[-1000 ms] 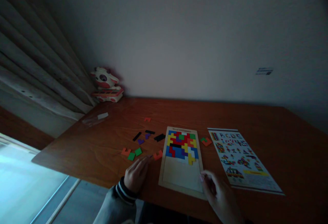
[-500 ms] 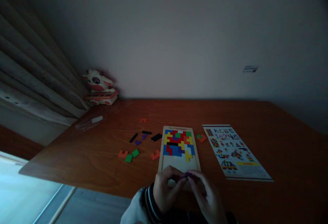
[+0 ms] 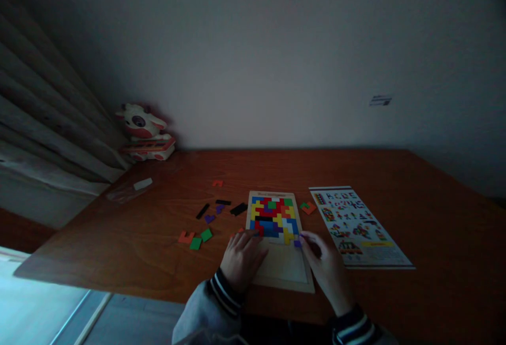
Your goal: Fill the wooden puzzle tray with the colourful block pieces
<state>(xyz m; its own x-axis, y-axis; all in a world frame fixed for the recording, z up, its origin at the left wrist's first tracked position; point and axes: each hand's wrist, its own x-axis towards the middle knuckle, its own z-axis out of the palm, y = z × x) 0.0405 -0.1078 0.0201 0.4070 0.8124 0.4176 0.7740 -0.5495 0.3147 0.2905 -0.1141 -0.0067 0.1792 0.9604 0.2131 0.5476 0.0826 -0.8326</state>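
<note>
A wooden puzzle board (image 3: 280, 283) lies before me, its far part filled with coloured block pieces and its near part bare. My right hand (image 3: 324, 266) is at the board's right edge, thumb and fingers pinching a purple puzzle piece (image 3: 298, 243) beside the yellow one. Over the left edge rests my left hand (image 3: 242, 258), fingers stretched out flat with the tips near the red piece (image 3: 259, 227); it holds nothing. An orange piece (image 3: 241, 230) is partly hidden behind the left fingers.
Left of the board lie loose pieces: green squares (image 3: 206, 234), an orange piece (image 3: 186, 237), black bars (image 3: 239, 209) and purple pieces (image 3: 209, 219). Right of it are an orange-and-green pair (image 3: 308, 207) and a printed sheet (image 3: 366, 234). A cow toy (image 3: 144, 134) stands far left by a plastic bag (image 3: 130, 190).
My hands have parted from the pinch they shared over the board's near end. The right carried the purple piece forward to the right edge; the left opened and moved to the left edge.
</note>
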